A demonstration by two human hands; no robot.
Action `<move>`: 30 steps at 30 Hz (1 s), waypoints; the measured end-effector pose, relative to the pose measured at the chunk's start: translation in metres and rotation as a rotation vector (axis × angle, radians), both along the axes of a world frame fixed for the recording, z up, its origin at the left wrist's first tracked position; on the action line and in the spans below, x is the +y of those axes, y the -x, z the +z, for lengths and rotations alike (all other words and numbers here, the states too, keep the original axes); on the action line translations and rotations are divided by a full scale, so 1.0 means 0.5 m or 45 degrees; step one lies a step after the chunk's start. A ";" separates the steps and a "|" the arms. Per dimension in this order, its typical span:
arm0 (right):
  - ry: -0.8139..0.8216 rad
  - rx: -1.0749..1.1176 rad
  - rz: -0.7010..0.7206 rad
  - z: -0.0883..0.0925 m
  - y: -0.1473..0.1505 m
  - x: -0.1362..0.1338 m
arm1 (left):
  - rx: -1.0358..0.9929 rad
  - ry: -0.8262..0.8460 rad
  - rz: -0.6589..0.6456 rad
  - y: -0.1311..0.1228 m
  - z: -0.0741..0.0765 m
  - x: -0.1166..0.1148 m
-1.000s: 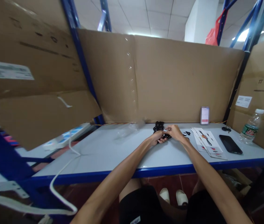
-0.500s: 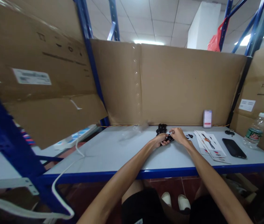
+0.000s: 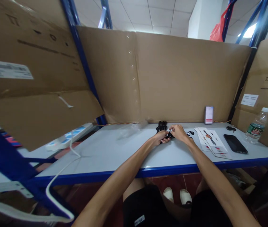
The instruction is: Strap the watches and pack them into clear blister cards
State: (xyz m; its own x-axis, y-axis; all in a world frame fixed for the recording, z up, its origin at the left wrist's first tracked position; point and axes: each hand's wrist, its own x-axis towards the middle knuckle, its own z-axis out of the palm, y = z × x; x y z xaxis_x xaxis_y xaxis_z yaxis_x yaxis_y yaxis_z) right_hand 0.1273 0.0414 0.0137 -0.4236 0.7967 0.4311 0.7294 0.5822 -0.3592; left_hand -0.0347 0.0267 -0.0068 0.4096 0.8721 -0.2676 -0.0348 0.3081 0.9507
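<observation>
Comparing this moment with the two views before it, little had changed at the work itself: only the head had swung, so the shelf frame and cartons slid across the view, while both hands stayed together at the same spot on the grey table. That steadiness suggested fine fingerwork on one small part was under way rather than any reaching or carrying.

At the far left, a white power strip lay off the table's corner, and a clear plastic bag lay near the cardboard back wall. A pile of black straps sat just behind the hands. The left hand was curled closed around a small black piece, holding it just above the tabletop. The right hand met it from the other side, fingertips pinched shut on the same piece, which lay between the two grips; what it was stayed too small to tell. Further right lay fanned watch cartons, a black phone and a water bottle.
</observation>
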 end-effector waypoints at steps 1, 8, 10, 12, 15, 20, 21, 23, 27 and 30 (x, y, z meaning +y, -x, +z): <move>-0.005 -0.001 -0.002 0.000 0.000 0.000 | -0.003 -0.004 0.006 0.000 0.001 -0.002; 0.001 0.008 -0.016 0.000 0.004 -0.011 | 0.060 -0.015 0.054 -0.003 0.004 -0.013; 0.028 0.029 -0.030 -0.003 0.007 -0.011 | 0.072 -0.036 0.062 0.001 -0.003 -0.009; 0.034 0.055 -0.017 -0.005 0.010 -0.006 | 0.081 -0.044 0.045 0.005 -0.008 -0.001; 0.077 0.092 -0.014 -0.005 0.010 -0.002 | 0.107 -0.057 0.037 0.006 -0.007 0.001; 0.037 0.073 -0.045 -0.001 0.001 -0.001 | 0.115 -0.046 0.063 -0.007 0.011 -0.017; 0.022 0.062 -0.035 -0.001 -0.001 -0.001 | 0.111 -0.038 0.069 -0.009 0.014 -0.018; 0.011 0.035 -0.004 -0.001 -0.003 0.000 | 0.105 -0.026 0.076 -0.011 0.016 -0.020; 0.059 0.067 0.062 0.004 -0.003 -0.001 | 0.081 -0.037 0.073 -0.008 0.016 -0.021; 0.136 0.151 0.094 0.009 -0.003 0.001 | 0.051 -0.030 0.054 -0.005 0.014 -0.018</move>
